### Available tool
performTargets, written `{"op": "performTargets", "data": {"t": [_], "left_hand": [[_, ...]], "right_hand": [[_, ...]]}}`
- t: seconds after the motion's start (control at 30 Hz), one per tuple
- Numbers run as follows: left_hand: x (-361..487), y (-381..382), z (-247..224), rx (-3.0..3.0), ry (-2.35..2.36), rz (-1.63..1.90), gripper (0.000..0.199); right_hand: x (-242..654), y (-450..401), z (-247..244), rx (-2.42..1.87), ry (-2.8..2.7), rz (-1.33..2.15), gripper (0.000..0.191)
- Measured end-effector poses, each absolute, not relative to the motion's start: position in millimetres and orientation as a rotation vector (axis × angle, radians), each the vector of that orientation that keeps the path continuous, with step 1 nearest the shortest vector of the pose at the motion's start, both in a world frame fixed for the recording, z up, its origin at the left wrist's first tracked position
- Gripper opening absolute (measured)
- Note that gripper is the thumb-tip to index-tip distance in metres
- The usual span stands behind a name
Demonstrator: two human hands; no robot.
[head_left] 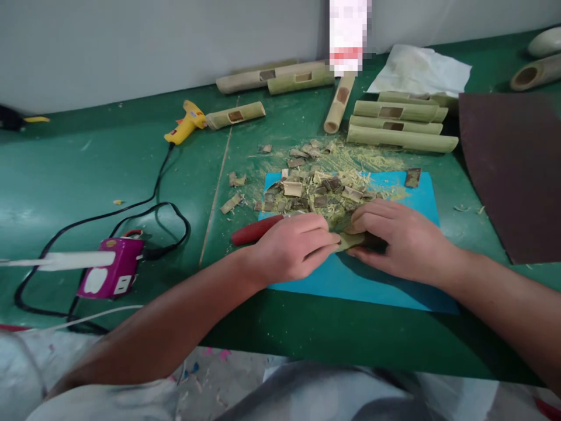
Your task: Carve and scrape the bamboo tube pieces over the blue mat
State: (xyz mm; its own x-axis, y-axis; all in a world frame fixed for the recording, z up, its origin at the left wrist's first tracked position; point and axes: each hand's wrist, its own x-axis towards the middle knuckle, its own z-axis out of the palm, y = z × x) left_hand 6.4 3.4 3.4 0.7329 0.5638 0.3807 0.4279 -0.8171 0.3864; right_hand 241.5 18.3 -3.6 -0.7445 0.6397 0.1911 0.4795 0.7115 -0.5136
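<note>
Over the blue sheet [346, 280] both hands come together on a short green bamboo piece [350, 241]. My left hand [302, 245] is closed, its fingertips pinched at the piece's left end; what lies inside its grip is partly hidden. From the right, my right hand [398, 240] curls round the same piece, thumb below and fingers above, covering its right part. A red handle [256, 229] lies beside my left hand, its far end hidden behind the knuckles. Just beyond the hands are bamboo chips [293, 188] and shavings.
Several bamboo tubes with cut windows [403, 135] lie at the back, near a white cloth [418, 70]. A yellow glue gun [186, 123] and a purple power socket box [111, 266] with cables occupy the left. A dark brown sheet [517, 175] lies at right.
</note>
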Motion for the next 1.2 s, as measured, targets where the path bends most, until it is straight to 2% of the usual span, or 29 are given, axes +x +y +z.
{"op": "performTargets", "data": {"t": [0.17, 0.37, 0.6, 0.67, 0.8, 0.93, 1.1, 1.2], "left_hand": [[6.5, 5.0, 4.4, 2.668, 0.76, 0.663, 0.021], [7.9, 5.6, -0.9, 2.577, 0.793, 0.718, 0.015], [2.5, 0.6, -3.9, 2.628, 0.802, 0.728, 0.019], [1.2, 0.2, -4.6, 2.652, 0.817, 0.734, 0.02], [1.2, 0.0, -4.9, 2.735, 0.783, 0.765, 0.018], [1.7, -0.6, -4.1, 2.768, 0.772, 0.768, 0.017], [1.9, -1.2, -4.0, 2.779, 0.748, 0.765, 0.016], [2.2, -1.5, -3.8, 2.804, 0.671, 0.795, 0.014]], "right_hand": [[241.4, 17.9, -4.3, -0.9, -2.544, 0.633, 0.013], [241.2, 17.0, -3.8, -0.896, -2.557, 0.61, 0.013], [246.3, 13.5, -0.2, -0.864, -2.565, 0.398, 0.031], [251.6, 13.5, 4.3, -0.93, -2.469, 0.355, 0.031], [264.0, 17.7, 17.1, -1.199, -2.258, 0.238, 0.02], [273.0, 24.6, 26.1, -1.36, -2.182, 0.15, 0.022], [281.3, 33.7, 26.7, -1.507, -2.249, 0.179, 0.024], [286.2, 38.2, 31.5, -1.518, -2.369, 0.316, 0.029]]}}
